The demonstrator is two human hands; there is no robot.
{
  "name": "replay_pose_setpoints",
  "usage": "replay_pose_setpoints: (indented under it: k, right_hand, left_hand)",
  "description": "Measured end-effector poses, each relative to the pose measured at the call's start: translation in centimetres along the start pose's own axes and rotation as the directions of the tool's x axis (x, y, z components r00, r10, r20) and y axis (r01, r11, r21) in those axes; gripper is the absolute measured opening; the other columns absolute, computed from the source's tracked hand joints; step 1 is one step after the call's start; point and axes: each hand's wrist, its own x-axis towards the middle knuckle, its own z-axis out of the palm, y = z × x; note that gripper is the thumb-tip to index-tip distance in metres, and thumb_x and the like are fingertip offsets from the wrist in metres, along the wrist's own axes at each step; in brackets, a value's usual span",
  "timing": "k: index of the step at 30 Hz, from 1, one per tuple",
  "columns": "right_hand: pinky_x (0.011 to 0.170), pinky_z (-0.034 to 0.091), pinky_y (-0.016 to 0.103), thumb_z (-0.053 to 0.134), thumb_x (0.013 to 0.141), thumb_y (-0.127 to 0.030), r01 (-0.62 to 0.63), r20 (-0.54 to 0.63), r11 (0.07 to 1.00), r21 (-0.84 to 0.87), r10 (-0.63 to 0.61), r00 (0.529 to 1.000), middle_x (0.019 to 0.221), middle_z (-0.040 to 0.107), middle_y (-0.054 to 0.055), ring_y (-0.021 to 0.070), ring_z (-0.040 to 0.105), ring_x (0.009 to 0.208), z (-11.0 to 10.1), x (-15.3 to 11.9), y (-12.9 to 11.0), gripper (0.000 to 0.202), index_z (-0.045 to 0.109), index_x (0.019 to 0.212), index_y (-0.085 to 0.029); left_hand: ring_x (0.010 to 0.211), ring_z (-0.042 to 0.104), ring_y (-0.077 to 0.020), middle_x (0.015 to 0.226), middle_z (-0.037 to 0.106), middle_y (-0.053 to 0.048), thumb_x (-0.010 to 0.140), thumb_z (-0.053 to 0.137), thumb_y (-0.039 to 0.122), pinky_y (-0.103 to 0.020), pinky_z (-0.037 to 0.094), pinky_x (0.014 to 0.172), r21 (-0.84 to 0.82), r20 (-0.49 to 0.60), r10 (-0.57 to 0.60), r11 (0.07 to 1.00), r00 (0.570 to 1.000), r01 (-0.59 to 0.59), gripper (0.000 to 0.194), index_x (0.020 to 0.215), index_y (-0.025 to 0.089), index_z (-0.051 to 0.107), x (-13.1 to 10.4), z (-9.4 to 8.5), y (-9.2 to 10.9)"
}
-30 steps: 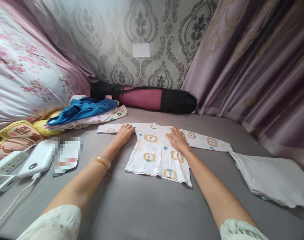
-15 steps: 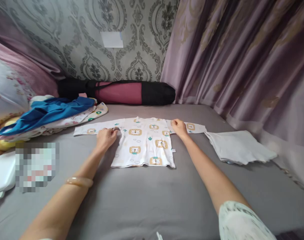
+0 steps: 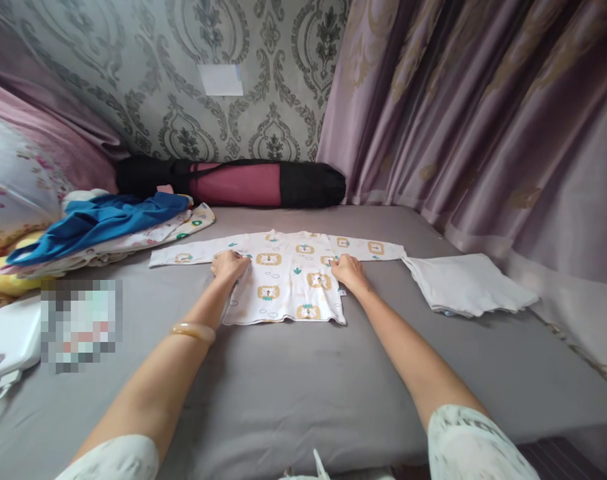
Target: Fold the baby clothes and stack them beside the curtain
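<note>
A small white long-sleeved shirt (image 3: pixel 286 280) with tan and green prints lies spread on the grey sheet, sleeves stretched out to both sides and hem toward me. My left hand (image 3: pixel 229 265) is closed on the shirt's left edge, just below where the left sleeve joins. On the opposite edge, below the right sleeve, the fingers of my right hand (image 3: pixel 348 271) pinch the fabric.
Folded pale cloth (image 3: pixel 476 283) lies by the right sleeve's end. Piled clothes with a blue piece (image 3: pixel 103 217) lie at left, above a white device (image 3: pixel 13 337) with a cable. A black and red rolled bag (image 3: pixel 236 185) rests along the wall.
My left hand has moved right, onto the shirt's side edge. My right hand has come from the right sleeve down and slightly left to the body's side. The view has shifted slightly.
</note>
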Motion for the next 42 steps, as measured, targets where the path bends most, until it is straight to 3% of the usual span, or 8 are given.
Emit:
replay_pose_setpoints:
  k: [5, 9, 14, 18, 23, 30, 37, 42]
  right_hand:
    - [0.088, 0.045, 0.035, 0.035, 0.097, -0.030, 0.029, -0.065, 0.997, -0.072, -0.034, 0.997, 0.118, 0.064, 0.020, 0.0281, 0.061, 0.110, 0.7, -0.9, -0.5, 0.039, 0.061, 0.118, -0.012]
    - [0.088, 0.044, 0.034, 0.032, 0.098, -0.027, 0.045, -0.117, 0.996, -0.082, -0.055, 0.992, 0.119, 0.062, 0.021, 0.0269, 0.060, 0.110, 1.1, -1.3, -0.6, 0.038, 0.058, 0.120, -0.009]
    - [0.083, 0.044, 0.031, 0.039, 0.096, -0.037, 0.055, -0.055, 0.998, -0.004, -0.055, 0.997, 0.117, 0.065, 0.016, 0.0260, 0.061, 0.109, 0.7, -1.0, 0.3, 0.036, 0.063, 0.114, -0.017]
    - [0.076, 0.043, 0.029, 0.042, 0.094, -0.040, 0.067, 0.006, 0.997, 0.030, -0.067, 0.998, 0.109, 0.070, 0.011, 0.0253, 0.064, 0.103, 0.1, -2.2, 1.4, 0.034, 0.067, 0.104, -0.021]
    - [0.070, 0.041, 0.028, 0.045, 0.091, -0.043, 0.116, 0.049, 0.993, -0.014, -0.115, 0.992, 0.101, 0.071, 0.011, 0.0253, 0.065, 0.096, -0.2, -6.6, 2.4, 0.031, 0.067, 0.095, -0.021]
    - [0.069, 0.038, 0.029, 0.045, 0.090, -0.042, 0.125, 0.086, 0.991, -0.040, -0.121, 0.989, 0.097, 0.072, 0.010, 0.0262, 0.065, 0.093, -0.5, -11.5, 2.5, 0.028, 0.065, 0.088, -0.023]
    - [0.064, 0.034, 0.027, 0.045, 0.091, -0.033, 0.163, 0.039, 0.986, -0.020, -0.162, 0.986, 0.095, 0.070, 0.007, 0.0220, 0.064, 0.088, -0.3, -11.9, 2.9, 0.021, 0.062, 0.089, -0.022]
    - [0.063, 0.035, 0.023, 0.049, 0.089, -0.030, 0.144, -0.007, 0.982, 0.122, -0.145, 0.989, 0.090, 0.069, 0.004, 0.0164, 0.061, 0.082, -0.9, -11.4, 3.8, 0.016, 0.062, 0.089, -0.021]
  left_hand:
    - [0.104, 0.062, -0.0325, 0.099, 0.072, -0.016, 0.080, 0.050, 0.032, -0.038, 0.046, 0.082, 0.021, -0.098, 0.182, 0.983, 0.978, -0.181, 0.025, 0.088, 0.017, 0.068, -1.3, 0.0, -0.2]
    - [0.098, 0.064, -0.0305, 0.101, 0.070, -0.016, 0.083, 0.046, 0.033, -0.037, 0.046, 0.077, 0.018, -0.145, 0.195, 0.981, 0.970, -0.194, 0.026, 0.094, 0.018, 0.063, -1.7, -0.1, -0.4]
    - [0.079, 0.065, -0.0259, 0.073, 0.068, -0.011, 0.078, 0.051, 0.043, -0.031, 0.043, 0.066, -0.143, -0.011, 0.134, 0.981, 0.991, -0.134, 0.028, 0.077, 0.018, 0.063, -1.3, -0.9, -0.5]
    - [0.057, 0.055, -0.0182, 0.050, 0.053, -0.001, 0.072, 0.059, 0.050, -0.026, 0.034, 0.053, -0.198, 0.125, 0.159, 0.971, 0.979, -0.132, 0.033, 0.061, 0.019, 0.058, -2.2, -2.1, -1.2]
    - [0.046, 0.043, -0.0121, 0.048, 0.050, 0.003, 0.060, 0.068, 0.054, -0.024, 0.026, 0.046, -0.265, 0.300, 0.154, 0.962, 0.941, -0.073, 0.036, 0.063, 0.019, 0.059, -5.0, -3.3, -3.2]
    - [0.047, 0.037, -0.0103, 0.047, 0.044, 0.005, 0.057, 0.065, 0.061, -0.024, 0.022, 0.048, -0.254, 0.396, 0.218, 0.960, 0.892, -0.122, 0.043, 0.060, 0.018, 0.057, -9.2, -4.2, -6.0]
    - [0.050, 0.043, -0.0120, 0.051, 0.048, 0.004, 0.064, 0.057, 0.054, -0.023, 0.025, 0.048, -0.253, 0.306, 0.235, 0.954, 0.923, -0.159, 0.035, 0.066, 0.019, 0.057, -11.3, -4.1, -6.7]
    - [0.054, 0.053, -0.0150, 0.057, 0.060, 0.001, 0.067, 0.056, 0.047, -0.023, 0.034, 0.050, -0.291, 0.246, 0.216, 0.946, 0.945, -0.141, 0.030, 0.078, 0.019, 0.055, -11.7, -3.8, -7.1]
